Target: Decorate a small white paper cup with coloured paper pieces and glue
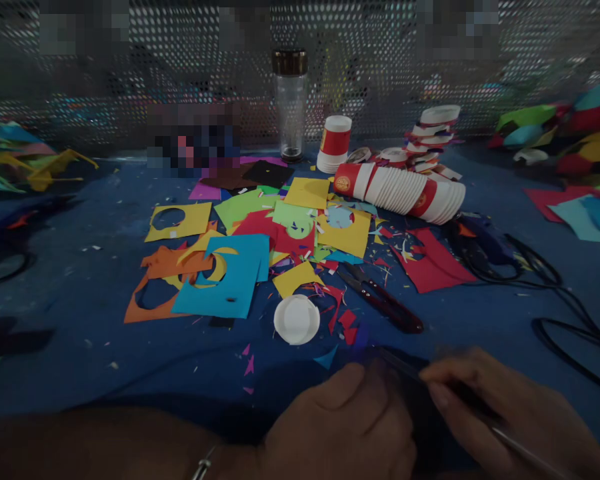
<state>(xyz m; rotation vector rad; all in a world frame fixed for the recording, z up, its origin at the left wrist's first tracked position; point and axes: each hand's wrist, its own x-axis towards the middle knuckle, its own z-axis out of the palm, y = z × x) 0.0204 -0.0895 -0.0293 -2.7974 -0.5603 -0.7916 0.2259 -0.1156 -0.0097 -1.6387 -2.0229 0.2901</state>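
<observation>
My left hand (345,420) is at the bottom centre, its fingers curled closed with the back of the hand toward me. What it holds, if anything, is hidden; a blurred purple patch (363,335) shows just beyond its knuckles. At the lower right, my right hand (510,407) is closed round a slim pen-like tool (403,365), whose thin end points left over the left hand's fingers. Beyond the hands lie a small white paper cup (297,320), seen from above, a blue paper scrap (327,359) and dark-red-handled scissors (385,300).
Coloured sheets, including a blue sheet (240,280) and a red sheet (435,260), cover the table's middle. Stacked paper cups (395,190) lie behind, near a clear bottle (291,113). A glue gun (485,240) with a looping black cord (570,293) lies right. A perforated metal screen (180,73) stands behind.
</observation>
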